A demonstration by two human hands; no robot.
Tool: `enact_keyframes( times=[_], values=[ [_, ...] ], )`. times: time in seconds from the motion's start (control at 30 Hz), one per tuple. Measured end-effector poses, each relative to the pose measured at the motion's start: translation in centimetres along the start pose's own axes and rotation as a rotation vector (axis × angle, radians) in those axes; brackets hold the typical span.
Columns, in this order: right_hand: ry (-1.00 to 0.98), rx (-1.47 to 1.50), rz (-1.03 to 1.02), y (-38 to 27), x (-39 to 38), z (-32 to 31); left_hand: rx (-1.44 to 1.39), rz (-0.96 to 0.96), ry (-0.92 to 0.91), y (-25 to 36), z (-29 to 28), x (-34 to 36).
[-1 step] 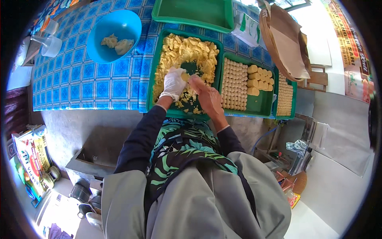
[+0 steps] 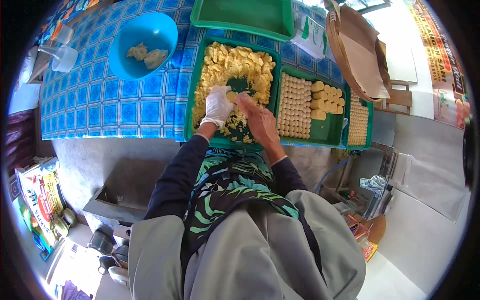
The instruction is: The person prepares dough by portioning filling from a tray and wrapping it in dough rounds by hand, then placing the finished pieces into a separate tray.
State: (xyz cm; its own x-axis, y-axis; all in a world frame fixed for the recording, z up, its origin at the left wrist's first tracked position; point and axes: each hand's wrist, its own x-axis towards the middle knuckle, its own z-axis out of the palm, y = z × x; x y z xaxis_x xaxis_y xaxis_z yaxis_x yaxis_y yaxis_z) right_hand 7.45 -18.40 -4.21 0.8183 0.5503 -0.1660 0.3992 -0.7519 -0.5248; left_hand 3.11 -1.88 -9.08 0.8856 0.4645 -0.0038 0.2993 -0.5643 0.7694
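Head view — fingers [image 2: 223, 92] hold lump [image 2: 232, 96], green-lettered packet [image 2: 309, 38] beyond.

I log lettering at four spots: red and black print on the banner [image 2: 440, 62], green on the white package [image 2: 309, 39], mixed colours on the lower-left panel [image 2: 42, 197], red-on-yellow on the packet [image 2: 370, 251].
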Motion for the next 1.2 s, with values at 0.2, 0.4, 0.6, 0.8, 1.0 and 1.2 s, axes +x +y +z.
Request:
enact_keyframes(
  times=[0.2, 0.4, 0.6, 0.8, 1.0, 1.2],
  values=[
    [0.126, -0.113, -0.238, -0.6, 0.1, -0.3, -0.233, -0.105, 0.047, -0.3, -0.2, -1.5],
    [0.148, -0.183, -0.297, -0.6, 1.1, 0.7, -0.244, -0.101, 0.036, -0.6, -0.2, -1.4],
    [0.161, -0.07, -0.267, 0.3, 1.5, 1.9, -0.198, -0.09, 0.046, -0.1, -0.4, -1.5],
    [-0.015, 0.5, 0.153, 0.3, 0.4, 0.6, -0.268, -0.07, 0.094, 0.3, -0.6, -1.8],
    [-0.018, 0.924, 0.108, 1.0, 0.0, 1.0, -0.423, -0.108, 0.091, 0.4, -0.7, -2.0],
    [0.0, 0.682, 0.057, -0.6, -0.7, 2.2, -0.484, -0.308, 0.032, 0.5, -0.4, -2.0]
  ],
)
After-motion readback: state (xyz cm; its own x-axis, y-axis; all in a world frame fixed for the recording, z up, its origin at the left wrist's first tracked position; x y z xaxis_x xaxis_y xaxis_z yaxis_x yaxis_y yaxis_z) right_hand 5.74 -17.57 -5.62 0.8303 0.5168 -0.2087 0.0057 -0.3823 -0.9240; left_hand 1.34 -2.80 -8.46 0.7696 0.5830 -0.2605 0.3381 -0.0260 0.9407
